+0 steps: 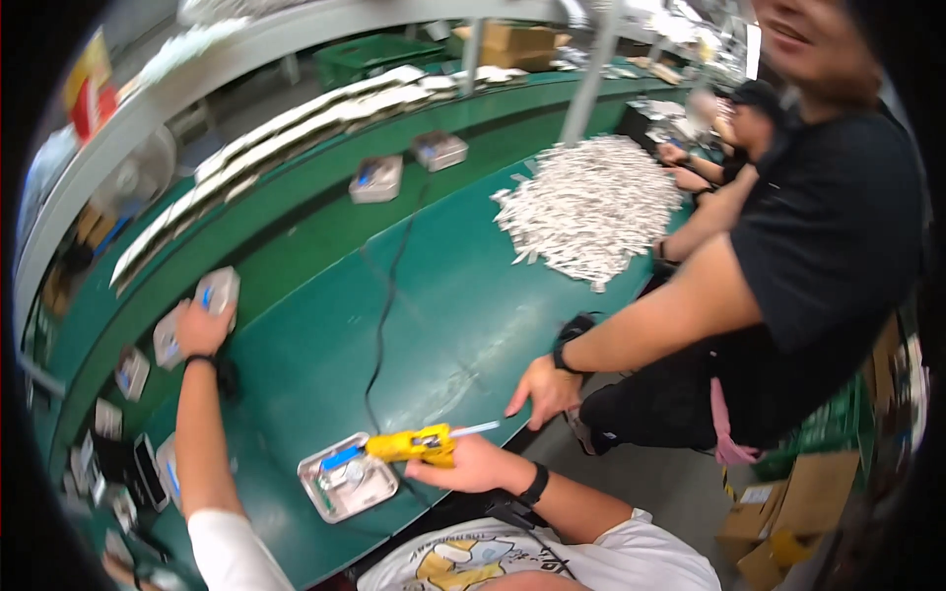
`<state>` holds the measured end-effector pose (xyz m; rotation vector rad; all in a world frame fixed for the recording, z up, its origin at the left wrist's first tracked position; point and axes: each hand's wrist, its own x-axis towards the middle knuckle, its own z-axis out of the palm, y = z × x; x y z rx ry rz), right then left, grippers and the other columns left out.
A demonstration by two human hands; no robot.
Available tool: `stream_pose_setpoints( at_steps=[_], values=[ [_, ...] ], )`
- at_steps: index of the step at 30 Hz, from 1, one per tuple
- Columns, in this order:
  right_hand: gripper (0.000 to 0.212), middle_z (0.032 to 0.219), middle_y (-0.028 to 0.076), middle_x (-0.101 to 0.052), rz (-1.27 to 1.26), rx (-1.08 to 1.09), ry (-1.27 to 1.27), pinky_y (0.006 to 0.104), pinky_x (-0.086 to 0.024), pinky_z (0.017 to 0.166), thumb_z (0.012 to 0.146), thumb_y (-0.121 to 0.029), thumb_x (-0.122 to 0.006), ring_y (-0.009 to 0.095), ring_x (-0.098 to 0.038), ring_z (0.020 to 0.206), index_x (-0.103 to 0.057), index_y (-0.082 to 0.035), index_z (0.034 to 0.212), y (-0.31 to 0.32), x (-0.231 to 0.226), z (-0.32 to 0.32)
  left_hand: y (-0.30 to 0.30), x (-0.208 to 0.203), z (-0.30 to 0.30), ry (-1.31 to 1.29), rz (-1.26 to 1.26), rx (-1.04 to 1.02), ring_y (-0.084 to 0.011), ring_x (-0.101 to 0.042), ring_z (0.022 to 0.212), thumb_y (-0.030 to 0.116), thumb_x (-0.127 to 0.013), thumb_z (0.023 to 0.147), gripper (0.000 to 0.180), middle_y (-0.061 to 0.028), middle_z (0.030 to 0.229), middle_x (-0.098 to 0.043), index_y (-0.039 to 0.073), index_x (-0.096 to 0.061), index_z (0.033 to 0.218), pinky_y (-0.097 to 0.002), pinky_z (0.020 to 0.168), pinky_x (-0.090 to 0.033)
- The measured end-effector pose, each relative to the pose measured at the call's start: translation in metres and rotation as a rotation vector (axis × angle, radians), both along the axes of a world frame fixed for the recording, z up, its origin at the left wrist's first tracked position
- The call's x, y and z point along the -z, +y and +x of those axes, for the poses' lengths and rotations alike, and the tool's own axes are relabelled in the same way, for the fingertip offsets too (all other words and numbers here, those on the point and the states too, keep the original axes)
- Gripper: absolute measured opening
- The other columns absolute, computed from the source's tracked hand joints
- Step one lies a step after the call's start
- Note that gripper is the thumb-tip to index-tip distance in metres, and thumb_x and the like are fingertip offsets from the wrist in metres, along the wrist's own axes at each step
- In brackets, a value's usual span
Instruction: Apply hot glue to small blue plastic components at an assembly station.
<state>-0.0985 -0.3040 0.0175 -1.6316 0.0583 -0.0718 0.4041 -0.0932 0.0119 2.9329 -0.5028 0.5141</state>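
Operating remotely, I have the hands well apart. My right hand (475, 463) is wrapped around a yellow glue gun (406, 446), its front end pointing left from that hand over a white housing (373, 489) on the table (313, 347), presumably for close access. My left hand (202, 328) lies at similar housings (223, 288); I cannot tell whether it grips one.

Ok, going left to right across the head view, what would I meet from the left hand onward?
Left hand → open pale tray → right hand, gripping the yellow glue gun → heap of white pieces → pink cloth.
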Motion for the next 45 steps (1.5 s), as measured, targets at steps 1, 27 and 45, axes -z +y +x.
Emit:
stream_pose_setpoints(
  at_steps=[1, 27, 45],
  values=[
    [0.027, 0.104, 0.005, -0.077, -0.013, 0.005, -0.005, 0.0312, -0.056, 0.081, 0.101, -0.024, -0.078, 0.013, -0.070, 0.089, -0.075, -0.004, 0.119, -0.001, 0.008, 0.004, 0.001, 0.000, 0.002, -0.036, 0.010, -0.045, -0.0485, -0.057, 0.138, 0.069, -0.078, 0.079, 0.095, -0.0343, 0.149, -0.057, -0.004, -0.065, 0.140, -0.0531, 0.114, -0.050],
    [0.033, 0.111, 0.010, -0.079, 0.174, -0.004, 0.210, 0.0226, -0.056, 0.060, 0.103, -0.010, -0.072, 0.007, -0.065, 0.069, -0.066, 0.002, 0.133, -0.010, 0.016, -0.009, 0.025, -0.054, -0.141, -0.214, -0.352, 0.249, -0.0402, -0.064, 0.113, 0.044, -0.088, 0.070, 0.073, -0.0193, 0.123, -0.060, 0.007, -0.059, 0.125, -0.0493, 0.097, -0.055],
    [0.036, 0.111, 0.007, -0.079, 0.131, 0.015, 0.278, 0.0209, -0.055, 0.061, 0.104, -0.014, -0.071, 0.005, -0.064, 0.071, -0.066, 0.000, 0.137, 0.005, -0.026, 0.014, 0.134, -0.085, -0.270, 0.225, -0.212, 0.355, -0.0406, -0.062, 0.121, 0.020, -0.087, 0.070, 0.075, -0.0168, 0.128, -0.062, 0.006, -0.058, 0.138, -0.0474, 0.102, -0.052]
  ],
)
